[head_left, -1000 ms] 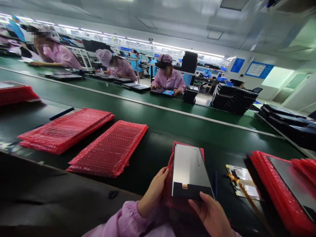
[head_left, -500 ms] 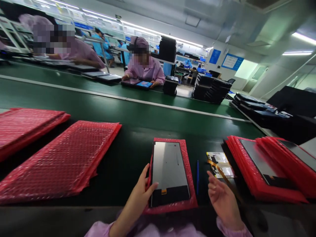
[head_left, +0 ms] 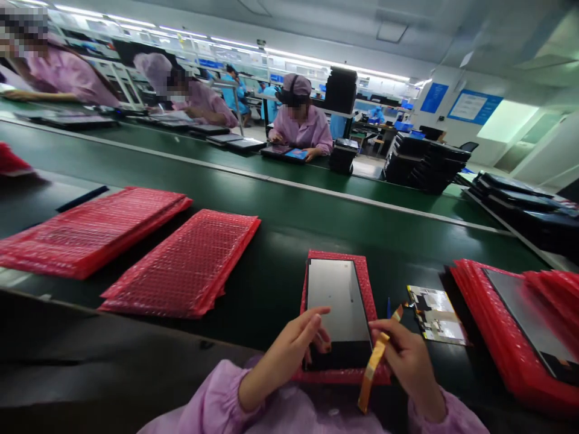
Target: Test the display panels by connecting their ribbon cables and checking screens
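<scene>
A display panel [head_left: 337,295] with a grey back and black lower strip lies on red bubble wrap [head_left: 368,283]. My left hand [head_left: 296,337] is over its lower left part, index finger stretched out and the other fingers bent down near the black strip; it grips nothing that I can see. At the panel's lower right, my right hand [head_left: 407,355] pinches an orange flex cable [head_left: 374,361], whose lower end hangs towards my lap. A thin blue tool [head_left: 388,307] is mostly hidden behind that hand. Right of it lies a flat board with white and black patches [head_left: 438,316].
Red bubble-wrap pouches [head_left: 190,265] and another stack [head_left: 104,229] lie at left. More red pouches with a panel [head_left: 520,325] are piled at right. Across the green bench [head_left: 280,199], a co-worker [head_left: 303,120] handles a device near stacks of black devices [head_left: 420,163].
My right hand has moved left from the patterned board, taking up the orange flex cable. My left hand has shifted from the panel's left edge to over its lower part. The view has swung left.
</scene>
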The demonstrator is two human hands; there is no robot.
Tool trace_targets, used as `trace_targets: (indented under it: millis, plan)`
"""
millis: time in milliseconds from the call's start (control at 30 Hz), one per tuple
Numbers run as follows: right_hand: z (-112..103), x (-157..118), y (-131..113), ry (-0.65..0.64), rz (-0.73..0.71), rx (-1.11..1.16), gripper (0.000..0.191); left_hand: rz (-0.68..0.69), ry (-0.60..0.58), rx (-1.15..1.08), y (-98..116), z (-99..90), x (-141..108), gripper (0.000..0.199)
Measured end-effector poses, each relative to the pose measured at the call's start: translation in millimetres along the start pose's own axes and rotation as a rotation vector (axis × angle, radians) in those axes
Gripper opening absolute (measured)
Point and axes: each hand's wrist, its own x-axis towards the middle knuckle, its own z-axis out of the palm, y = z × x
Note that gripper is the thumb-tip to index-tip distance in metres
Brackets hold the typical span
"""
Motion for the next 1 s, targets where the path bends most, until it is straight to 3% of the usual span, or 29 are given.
trace_targets:
  millis: [100, 233, 367, 533, 633, 700, 867, 1000]
  plan:
    - [23, 3, -3, -0.144, -0.126, -0.255, 0.025, -0.124, -0.195, -0.213, 0, 5.9, 5, 0.074]
    - [38, 4, -5, -0.179, -0.189, -0.395, 0.032, -0.094, -0.264, 0.029, -1, 11.8, 10, 0.049]
    - [39, -1, -4, -0.215, -0.213, -0.378, 0.03, -0.028, -0.072, 0.267, -1, 10.1, 14, 0.037]
    - [35, -6, -7, -0.206, -0.122, -0.303, 0.024, 0.093, 0.203, 0.588, 3, -2.5, 18, 0.01]
    - [38, -7, -13, -0.299, -0.068, -0.27, 0.024, 0.131, 0.279, 0.745, 6, -7.6, 25, 0.026]
    - [41, -6, -16, -0.363, -0.056, -0.26, 0.024, 0.152, 0.311, 0.836, 10, -9.9, 32, 0.029]
    - [49, -2, -22, -0.418, -0.031, -0.21, 0.023, 0.222, 0.28, 1.012, 16, -14.9, 50, 0.007]
    - [53, 0, -24, -0.413, -0.016, -0.119, 0.022, 0.229, 0.261, 1.064, 14, -17.4, 57, 0.019]
